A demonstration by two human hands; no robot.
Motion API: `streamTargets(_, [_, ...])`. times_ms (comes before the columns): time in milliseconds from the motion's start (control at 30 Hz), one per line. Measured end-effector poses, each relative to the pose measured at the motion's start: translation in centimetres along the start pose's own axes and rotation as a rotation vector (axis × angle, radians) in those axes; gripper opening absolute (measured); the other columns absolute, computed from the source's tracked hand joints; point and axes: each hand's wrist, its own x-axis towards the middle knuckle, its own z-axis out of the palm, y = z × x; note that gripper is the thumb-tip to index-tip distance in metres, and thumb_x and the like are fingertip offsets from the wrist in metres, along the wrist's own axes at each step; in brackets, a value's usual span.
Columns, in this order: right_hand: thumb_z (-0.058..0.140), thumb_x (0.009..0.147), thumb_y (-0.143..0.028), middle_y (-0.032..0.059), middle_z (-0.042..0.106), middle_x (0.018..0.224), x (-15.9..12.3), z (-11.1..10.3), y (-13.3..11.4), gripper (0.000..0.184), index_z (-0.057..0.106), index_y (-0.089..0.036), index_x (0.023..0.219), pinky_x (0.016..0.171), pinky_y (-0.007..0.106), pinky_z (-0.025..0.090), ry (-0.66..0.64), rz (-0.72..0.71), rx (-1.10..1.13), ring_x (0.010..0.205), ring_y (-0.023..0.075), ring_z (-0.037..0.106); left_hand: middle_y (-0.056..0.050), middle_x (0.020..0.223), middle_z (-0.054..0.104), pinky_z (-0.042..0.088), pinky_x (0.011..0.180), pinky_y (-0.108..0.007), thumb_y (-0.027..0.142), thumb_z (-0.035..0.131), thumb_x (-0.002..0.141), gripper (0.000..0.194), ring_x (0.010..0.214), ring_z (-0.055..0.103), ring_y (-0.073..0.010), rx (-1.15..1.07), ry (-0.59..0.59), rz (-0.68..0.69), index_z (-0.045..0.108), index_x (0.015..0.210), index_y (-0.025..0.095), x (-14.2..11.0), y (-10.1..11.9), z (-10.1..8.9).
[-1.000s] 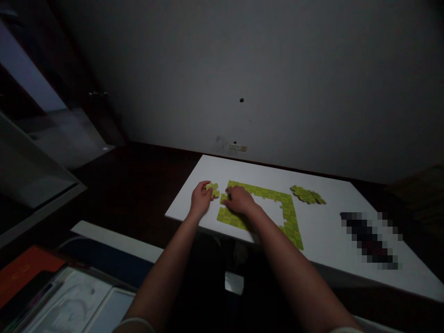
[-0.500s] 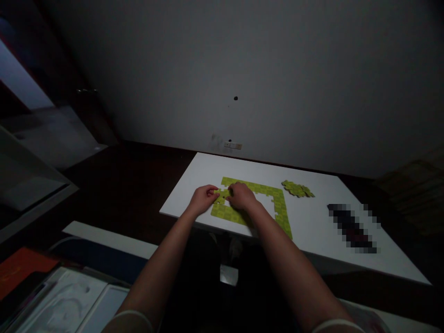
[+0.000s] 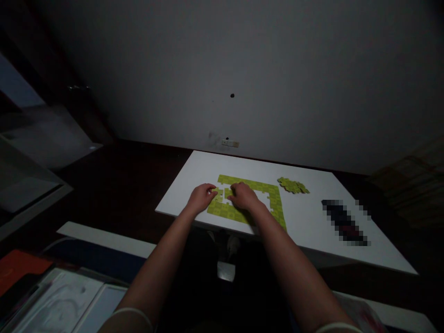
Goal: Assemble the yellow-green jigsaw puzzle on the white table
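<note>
A yellow-green jigsaw puzzle (image 3: 279, 206) lies on the white table, its border joined around an open middle where white tabletop shows. At its left side my left hand (image 3: 201, 198) pinches a small green puzzle piece (image 3: 218, 194) between thumb and fingers. Just to the right, my right hand (image 3: 243, 196) has its fingers closed on another green piece (image 3: 227, 192), over the open middle. A narrow white gap separates the two pieces. My right hand and forearm cover part of the near border.
A heap of loose green puzzle pieces (image 3: 292, 185) lies right of the puzzle. Farther right is a dark, pixelated item (image 3: 345, 223) on the white table (image 3: 305, 231). Beyond the table stands a grey wall (image 3: 166, 83). Boxes and an orange item (image 3: 22, 268) sit at lower left.
The pieces under my hands were touching or nearly so; now a white gap shows between them, the right one shifted slightly rightward relative to the left. The whole view has shifted a little.
</note>
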Motion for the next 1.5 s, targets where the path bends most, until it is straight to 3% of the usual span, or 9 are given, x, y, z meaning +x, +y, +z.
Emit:
streamTargets(233, [0.092, 0.092, -0.026, 0.0207, 0.071, 0.144, 0.2, 0.9, 0.8, 0.058, 0.075, -0.015, 0.147, 0.115, 0.039, 0.053, 0.044, 0.008, 0.205, 0.13, 0.0303, 0.072, -0.011, 0.113, 0.08, 0.06, 0.1, -0.041, 0.026, 0.083, 0.095, 0.021, 0.095, 0.073, -0.0255, 0.054, 0.002, 0.029, 0.088, 0.115, 0.02, -0.2, 0.1, 0.1])
streamTargets(333, [0.087, 0.091, -0.021, 0.0172, 0.069, 0.145, 0.0, 1.3, 1.3, 0.054, 0.077, -0.018, 0.144, 0.117, 0.039, 0.054, 0.112, -0.025, 0.308, 0.13, 0.0277, 0.071, -0.011, 0.119, 0.075, 0.061, 0.101, -0.041, 0.026, 0.084, 0.094, 0.018, 0.096, 0.072, -0.0243, 0.072, -0.006, 0.05, 0.089, 0.111, 0.021, -0.1, 0.2, 0.1])
streamTargets(467, [0.075, 0.097, -0.018, 0.0149, 0.075, 0.141, -0.1, 1.7, 1.6, 0.042, 0.08, -0.017, 0.139, 0.117, 0.04, 0.055, 0.196, 0.007, 0.401, 0.125, 0.0267, 0.073, -0.01, 0.112, 0.075, 0.06, 0.103, -0.042, 0.028, 0.073, 0.103, 0.016, 0.104, 0.073, -0.027, 0.067, -0.014, 0.088, 0.088, 0.107, 0.022, -0.6, 0.7, 0.1])
streamTargets(533, [0.069, 0.1, -0.018, 0.0147, 0.079, 0.14, 0.2, 1.8, 1.6, 0.04, 0.08, -0.017, 0.139, 0.114, 0.04, 0.057, 0.235, 0.073, 0.488, 0.121, 0.0259, 0.076, -0.011, 0.115, 0.075, 0.059, 0.106, -0.043, 0.028, 0.069, 0.106, 0.02, 0.111, 0.073, -0.0284, 0.052, 0.008, 0.124, 0.087, 0.11, 0.021, -1.5, 1.0, 0.2])
streamTargets(600, [0.067, 0.1, -0.02, 0.0143, 0.082, 0.139, 0.6, 2.0, 1.4, 0.043, 0.079, -0.017, 0.141, 0.109, 0.038, 0.059, 0.26, 0.12, 0.591, 0.115, 0.0246, 0.078, -0.013, 0.121, 0.075, 0.057, 0.112, -0.047, 0.03, 0.075, 0.103, 0.02, 0.119, 0.071, -0.0313, 0.075, 0.019, 0.166, 0.088, 0.115, 0.02, -2.7, 1.2, 0.5])
streamTargets(800, [0.064, 0.096, -0.027, 0.0097, 0.087, 0.108, 2.7, 2.5, 0.3, 0.046, 0.08, -0.016, 0.137, 0.094, 0.038, 0.063, 0.275, 0.126, 0.735, 0.09, 0.0236, 0.078, -0.017, 0.131, 0.077, 0.054, 0.117, -0.056, 0.028, 0.082, 0.098, 0.019, 0.128, 0.068, -0.0381, 0.221, 0.011, 0.146, 0.092, 0.114, 0.024, -4.2, 1.4, 1.5])
streamTargets(1067, [0.065, 0.097, -0.027, 0.0117, 0.087, 0.125, 4.5, 3.8, -0.4, 0.04, 0.082, -0.017, 0.132, 0.106, 0.041, 0.063, 0.262, 0.028, 0.714, 0.106, 0.0255, 0.08, -0.019, 0.126, 0.081, 0.056, 0.117, -0.057, 0.023, 0.088, 0.09, 0.003, 0.128, 0.072, -0.0415, 0.103, 0.088, 0.093, 0.086, 0.09, 0.022, -3.9, 2.8, 2.9])
streamTargets(1267, [0.066, 0.101, -0.024, 0.0132, 0.084, 0.137, 4.3, 4.1, 0.1, 0.037, 0.083, -0.018, 0.133, 0.115, 0.04, 0.059, 0.302, -0.043, 0.613, 0.122, 0.0259, 0.079, -0.018, 0.13, 0.081, 0.053, 0.124, -0.059, 0.017, 0.078, 0.096, 0.009, 0.134, 0.072, -0.0406, 0.058, 0.109, 0.084, 0.085, 0.095, 0.023, -4.1, 2.9, 3.9])
streamTargets(1500, [0.065, 0.103, -0.021, 0.0143, 0.082, 0.143, 4.1, 4.1, 0.0, 0.036, 0.083, -0.017, 0.134, 0.121, 0.04, 0.056, 0.306, -0.112, 0.566, 0.133, 0.0257, 0.075, -0.022, 0.127, 0.081, 0.055, 0.119, -0.061, 0.019, 0.071, 0.101, 0.017, 0.127, 0.072, -0.042, 0.194, 0.078, 0.13, 0.086, 0.094, 0.021, -4.5, 3.4, 3.7])
